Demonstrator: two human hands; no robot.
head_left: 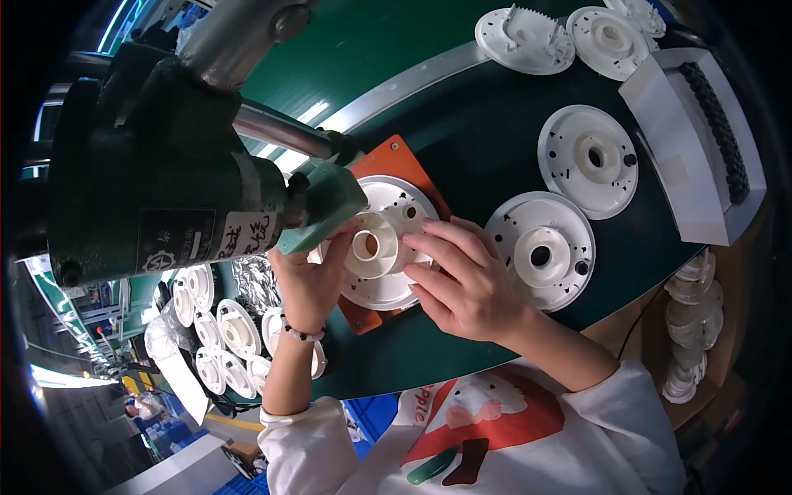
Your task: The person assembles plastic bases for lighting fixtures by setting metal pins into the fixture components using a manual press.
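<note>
A round white plastic disc [382, 290] with a raised central hub lies on an orange plate [360, 320] under the press. My left hand [309, 276] is at the disc's left side, thumb and forefinger drawn together by the hub. The pale green press block [326, 206] hides part of those fingers, and whatever they pinch cannot be made out. From the right, my right hand [470, 285] reaches over the disc, its fingers stretched out and slightly apart, tips touching the disc beside the hub.
The dark green press body [157, 198] fills the upper left. Two similar discs [540, 285] [610, 186] lie at right, beside a white box [668, 165] holding black parts. More white discs [238, 330] cluster at lower left. A carton [722, 363] at right holds stacked white parts.
</note>
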